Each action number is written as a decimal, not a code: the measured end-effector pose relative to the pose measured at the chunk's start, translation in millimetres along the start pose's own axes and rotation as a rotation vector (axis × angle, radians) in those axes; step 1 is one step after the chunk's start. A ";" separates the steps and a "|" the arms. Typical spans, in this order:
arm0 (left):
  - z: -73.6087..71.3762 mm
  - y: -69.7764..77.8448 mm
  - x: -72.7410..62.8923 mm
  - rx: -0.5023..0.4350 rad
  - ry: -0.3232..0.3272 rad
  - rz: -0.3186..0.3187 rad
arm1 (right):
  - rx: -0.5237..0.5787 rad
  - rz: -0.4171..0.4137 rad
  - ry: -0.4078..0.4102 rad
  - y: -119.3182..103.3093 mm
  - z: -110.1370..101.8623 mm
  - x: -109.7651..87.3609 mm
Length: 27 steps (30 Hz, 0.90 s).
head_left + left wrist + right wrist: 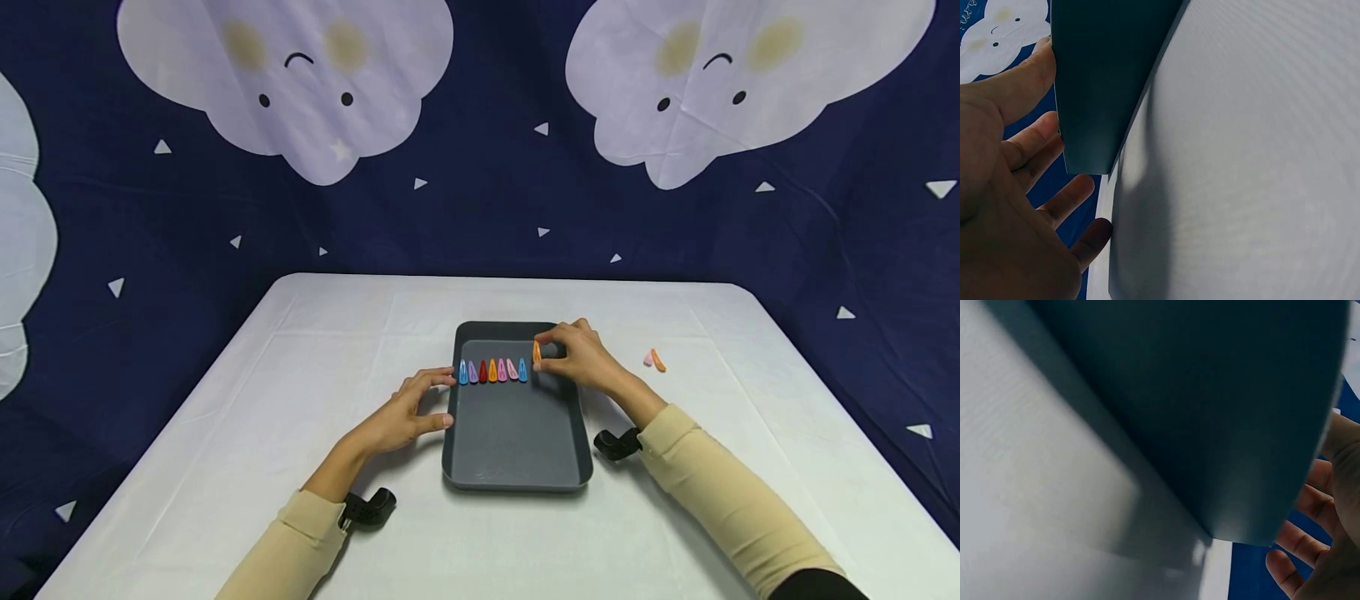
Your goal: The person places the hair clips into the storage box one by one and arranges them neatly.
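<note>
A dark grey tray (pixel 512 442) lies on the table, with a row of several snap hair clips (pixel 492 371) in blue, purple, red, orange and pink across its upper part. My right hand (pixel 581 357) is over the tray's upper right, pinching an orange hair clip (pixel 537 352) upright between thumb and fingers at the row's right end. At the tray's left side rests my left hand (pixel 405 412), fingers spread and thumb against the rim. The left wrist view shows the left fingers (pixel 1038 134) along the tray's outer wall (pixel 1100 81). In the right wrist view the tray wall hides the held clip.
To the right of the tray, a pink hair clip (pixel 648 359) and an orange one (pixel 658 361) lie on the white-covered table (pixel 337 333). A dark blue cloth (pixel 487 208) with cloud shapes hangs behind the table's far edge.
</note>
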<state>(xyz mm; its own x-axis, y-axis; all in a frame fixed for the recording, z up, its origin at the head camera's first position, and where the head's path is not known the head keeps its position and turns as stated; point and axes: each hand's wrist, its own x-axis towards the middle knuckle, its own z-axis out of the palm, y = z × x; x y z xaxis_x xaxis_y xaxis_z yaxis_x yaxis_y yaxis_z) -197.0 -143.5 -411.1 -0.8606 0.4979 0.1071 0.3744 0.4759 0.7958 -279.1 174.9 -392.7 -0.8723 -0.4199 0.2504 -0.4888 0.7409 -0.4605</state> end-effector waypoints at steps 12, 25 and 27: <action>0.3 -1.3 1.3 -0.006 -0.002 -0.012 | -0.065 0.034 -0.078 2.1 11.2 2.8; -0.9 -0.4 0.3 -0.003 -0.010 -0.015 | -0.126 0.048 -0.153 -1.2 15.7 5.4; -1.1 -0.3 0.3 -0.003 -0.011 -0.014 | -0.141 0.051 -0.162 -1.4 16.2 5.6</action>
<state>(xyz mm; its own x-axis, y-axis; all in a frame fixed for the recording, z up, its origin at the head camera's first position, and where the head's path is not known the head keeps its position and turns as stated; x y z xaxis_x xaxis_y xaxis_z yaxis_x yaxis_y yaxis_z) -197.7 -144.4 -410.7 -0.8618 0.4994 0.0891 0.3612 0.4807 0.7991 -283.2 163.1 -404.5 -0.8889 -0.4502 0.0842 -0.4501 0.8246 -0.3427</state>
